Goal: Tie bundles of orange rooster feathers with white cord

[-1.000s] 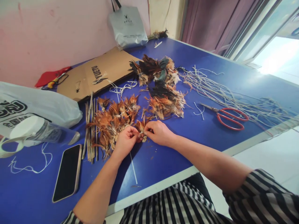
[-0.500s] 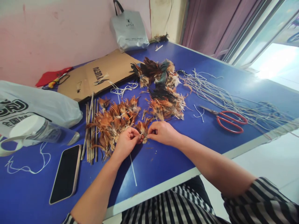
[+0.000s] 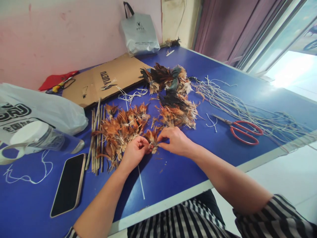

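A small bunch of brown feathers (image 3: 153,136) is held just above the blue table, between my two hands. The fingers of my left hand (image 3: 135,151) pinch its pale base from the left. On the other side, my right hand (image 3: 176,141) has thumb and forefinger pressed together at the edge of the bunch; whatever lies between them is too small to make out. Orange-brown feather bunches (image 3: 121,127) lie in a pile just left of my hands. Beyond the right hand are more feathers (image 3: 178,110), orange, black and pale.
Red-handled scissors (image 3: 245,132) and long loose strings (image 3: 230,99) lie to the right. On the left are thin sticks (image 3: 96,142), a phone (image 3: 68,185), a clear plastic jar (image 3: 55,140) and a white bag (image 3: 61,115). Flat cardboard (image 3: 99,79) and a grey bag (image 3: 141,33) are behind.
My right hand has shifted very slightly at the feather bunch, its fingers still pinched. The left hand keeps its hold, and the whole view has tilted a little.
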A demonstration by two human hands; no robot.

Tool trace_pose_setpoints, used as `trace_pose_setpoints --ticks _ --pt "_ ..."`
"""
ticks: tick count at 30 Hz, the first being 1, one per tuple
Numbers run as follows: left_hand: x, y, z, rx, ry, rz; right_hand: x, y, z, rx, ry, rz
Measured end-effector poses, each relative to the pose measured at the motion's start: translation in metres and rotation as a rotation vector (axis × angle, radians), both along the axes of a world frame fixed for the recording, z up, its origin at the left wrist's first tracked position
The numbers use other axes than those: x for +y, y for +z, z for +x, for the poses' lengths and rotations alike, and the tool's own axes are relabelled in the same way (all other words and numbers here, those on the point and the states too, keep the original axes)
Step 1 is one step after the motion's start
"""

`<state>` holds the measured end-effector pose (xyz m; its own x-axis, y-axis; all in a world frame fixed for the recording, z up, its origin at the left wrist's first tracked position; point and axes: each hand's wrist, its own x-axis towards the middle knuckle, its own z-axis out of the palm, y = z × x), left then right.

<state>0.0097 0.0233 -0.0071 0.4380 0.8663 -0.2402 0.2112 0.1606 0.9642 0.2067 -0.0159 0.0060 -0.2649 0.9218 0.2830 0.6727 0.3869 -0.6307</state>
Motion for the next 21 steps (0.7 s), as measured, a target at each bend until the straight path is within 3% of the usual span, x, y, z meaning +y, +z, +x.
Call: trace_pose_setpoints --ticks 10,21 --pt "-0.004 0.002 0.002 0.055 -0.008 0.092 -0.001 -0.003 -0.005 -0.138 0.027 0.038" --pt "0.0 0.005 0.004 0.047 -0.087 0.135 0.0 -0.008 -0.018 -0.032 0.054 0.048"
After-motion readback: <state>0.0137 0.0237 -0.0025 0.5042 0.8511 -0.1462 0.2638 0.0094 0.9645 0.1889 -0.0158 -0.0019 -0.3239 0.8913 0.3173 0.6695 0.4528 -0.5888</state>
